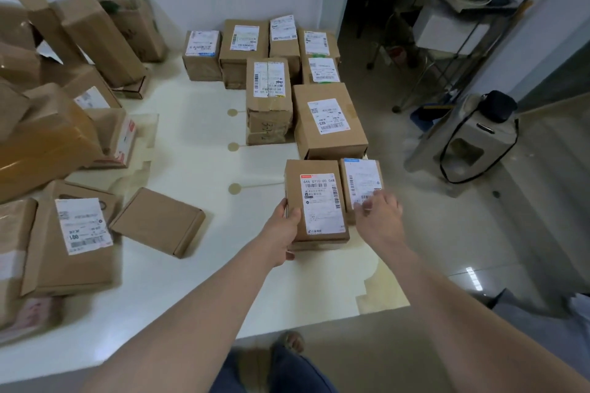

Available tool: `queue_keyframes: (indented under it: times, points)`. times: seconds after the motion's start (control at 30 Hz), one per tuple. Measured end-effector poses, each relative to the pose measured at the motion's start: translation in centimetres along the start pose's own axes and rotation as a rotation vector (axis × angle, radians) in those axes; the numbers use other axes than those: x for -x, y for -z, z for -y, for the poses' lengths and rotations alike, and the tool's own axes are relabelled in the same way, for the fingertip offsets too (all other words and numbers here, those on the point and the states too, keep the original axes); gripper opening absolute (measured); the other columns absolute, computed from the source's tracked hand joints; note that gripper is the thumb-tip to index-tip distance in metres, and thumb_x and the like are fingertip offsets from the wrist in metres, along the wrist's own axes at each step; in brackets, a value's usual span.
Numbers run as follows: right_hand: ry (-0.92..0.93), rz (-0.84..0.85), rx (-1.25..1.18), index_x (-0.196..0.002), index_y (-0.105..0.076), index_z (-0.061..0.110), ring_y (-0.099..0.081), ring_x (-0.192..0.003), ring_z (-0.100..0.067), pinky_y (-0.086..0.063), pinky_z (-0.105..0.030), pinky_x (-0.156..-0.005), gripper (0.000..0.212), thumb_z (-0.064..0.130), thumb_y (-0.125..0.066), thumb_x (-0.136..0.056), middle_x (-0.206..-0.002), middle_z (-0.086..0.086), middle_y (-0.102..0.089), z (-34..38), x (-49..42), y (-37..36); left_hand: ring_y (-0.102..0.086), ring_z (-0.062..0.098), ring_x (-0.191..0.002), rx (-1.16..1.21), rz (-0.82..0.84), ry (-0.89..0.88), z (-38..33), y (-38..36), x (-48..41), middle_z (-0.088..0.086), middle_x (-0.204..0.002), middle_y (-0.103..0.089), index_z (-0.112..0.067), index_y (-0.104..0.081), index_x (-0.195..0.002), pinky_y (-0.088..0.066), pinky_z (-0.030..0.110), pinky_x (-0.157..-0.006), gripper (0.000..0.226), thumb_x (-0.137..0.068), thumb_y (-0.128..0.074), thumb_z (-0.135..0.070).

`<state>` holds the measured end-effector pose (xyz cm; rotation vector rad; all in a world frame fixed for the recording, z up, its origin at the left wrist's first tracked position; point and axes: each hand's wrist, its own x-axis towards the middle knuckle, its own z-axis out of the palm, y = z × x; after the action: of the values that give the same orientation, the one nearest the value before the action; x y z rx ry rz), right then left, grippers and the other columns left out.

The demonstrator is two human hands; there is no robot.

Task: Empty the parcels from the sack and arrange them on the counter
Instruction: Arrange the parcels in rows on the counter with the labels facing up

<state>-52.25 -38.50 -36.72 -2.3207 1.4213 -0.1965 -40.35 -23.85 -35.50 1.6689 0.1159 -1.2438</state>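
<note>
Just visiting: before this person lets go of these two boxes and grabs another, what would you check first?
1. Left hand grips the red-label box: ok.
2. Red-label box lying flat on the counter: cannot tell.
3. Right hand and its hold on the blue-label box: cannot tell, blurred.
4. Blue-label box well inside the counter's right edge: not ok, it sits at the edge.
5. Both labels face up: ok.

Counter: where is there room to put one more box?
The bare middle of the counter, between the jumbled pile on the left and the tidy labelled rows on the right, is free. So is the near strip in front of the flat unlabelled box. The right edge is crowded, where the left hand grips the 646-label box.
</note>
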Motion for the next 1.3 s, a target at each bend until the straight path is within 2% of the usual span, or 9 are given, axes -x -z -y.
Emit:
queue_keyframes:
  times: [0.17,0.3,0.4,0.5,0.6,0.73,0.87,1.03,1.3]
  points:
    - [0.253,-0.302,-0.043,-0.100,-0.064,0.011,-0.047,-0.100,-0.029,-0.040,-0.037,-0.082,0.012,0.014,-0.058,-0.091,-0.106,-0.011,-0.055,5.0,0.3,0.5,-0.036,0.035,-0.134,-0.251,-0.534,-0.124,-1.1,3.6,-1.0,0.011,-0.148,-0.035,-0.025,-0.033,-0.148,-0.038,0.048,-0.106,0.062,-0.094,-0.048,-0.051]
    - [0.498,0.039,-0.243,-0.115,-0.058,0.016,-0.059,-0.086,-0.020,-0.049,-0.035,-0.077,0.020,0.017,-0.054,-0.095,-0.118,0.000,-0.051,11.5,1.7,-1.5,-0.029,0.035,-0.139,-0.413,-0.777,-0.116,-1.6,12.2,-1.2,0.014,-0.151,-0.032,-0.018,-0.031,-0.148,-0.029,0.047,-0.112,0.063,-0.093,-0.054,-0.035]
    - [0.303,0.442,-0.326,-0.138,-0.042,0.016,-0.064,-0.098,-0.025,-0.051,-0.036,-0.088,0.047,0.025,-0.057,-0.094,-0.127,-0.001,-0.048,16.1,3.7,-5.1,-0.014,0.037,-0.145,-0.587,-0.872,-0.013,-0.6,19.3,-1.4,0.017,-0.157,-0.020,-0.011,-0.027,-0.150,-0.020,0.051,-0.115,0.064,-0.093,-0.051,-0.027]
    - [-0.168,0.876,-0.573,-0.147,-0.029,0.017,-0.069,-0.099,-0.028,-0.059,-0.041,-0.083,0.058,0.030,-0.055,-0.096,-0.108,0.000,-0.057,19.5,6.3,-8.0,-0.019,0.041,-0.144,-0.605,-0.754,0.042,1.3,25.3,-2.2,0.018,-0.158,-0.018,-0.014,-0.007,-0.154,-0.023,0.051,-0.117,0.083,-0.091,-0.059,-0.031]
    - [-0.271,1.039,-0.678,-0.152,-0.018,0.021,-0.067,-0.098,-0.032,-0.061,-0.041,-0.073,0.067,0.037,-0.053,-0.097,-0.116,-0.003,-0.050,21.6,8.4,-10.4,-0.046,0.039,-0.127,-0.456,-0.585,0.015,1.9,27.3,-2.9,0.013,-0.149,-0.037,-0.028,-0.010,-0.155,-0.047,0.045,-0.099,0.080,-0.091,-0.058,-0.037]
    - [-0.422,0.860,-0.920,-0.135,-0.039,0.023,-0.061,-0.105,-0.029,-0.061,-0.042,-0.072,0.052,0.056,-0.046,-0.095,-0.116,0.003,-0.055,23.5,7.2,-12.2,-0.058,0.031,-0.107,-0.086,-0.596,-0.118,-0.5,26.7,-3.0,0.010,-0.121,-0.055,-0.027,-0.054,-0.122,-0.050,0.043,-0.096,0.038,-0.093,-0.048,-0.050]
    - [-0.584,0.603,-1.223,-0.134,-0.049,0.028,-0.053,-0.123,-0.018,-0.059,-0.040,-0.077,0.062,0.068,-0.048,-0.087,-0.134,0.006,-0.056,22.7,4.4,-11.4,-0.056,0.011,-0.081,0.372,-0.366,-0.154,-3.3,25.6,-2.3,0.002,-0.093,-0.058,-0.017,-0.051,-0.087,-0.051,0.036,-0.088,0.035,-0.100,-0.043,-0.048]
    - [-0.675,0.457,-1.251,-0.115,-0.054,0.004,-0.068,-0.095,-0.030,-0.053,-0.034,-0.068,0.026,0.015,-0.059,-0.093,-0.117,-0.020,-0.066,21.2,5.2,-11.3,-0.060,0.015,-0.072,0.341,-0.166,-0.090,-2.6,22.9,-3.0,0.005,-0.100,-0.060,-0.014,-0.051,-0.106,-0.044,0.025,-0.052,0.020,-0.091,-0.064,-0.012]
    - [-0.665,0.385,-1.417,-0.145,-0.032,0.016,-0.064,-0.112,-0.025,-0.051,-0.040,-0.092,0.066,0.022,-0.067,-0.090,-0.128,-0.010,-0.062,18.5,5.6,-10.1,-0.068,0.025,-0.097,0.511,-0.080,-0.103,-3.2,20.2,-2.9,0.008,-0.119,-0.064,-0.025,-0.047,-0.132,-0.055,0.041,-0.087,0.047,-0.093,-0.058,-0.002]
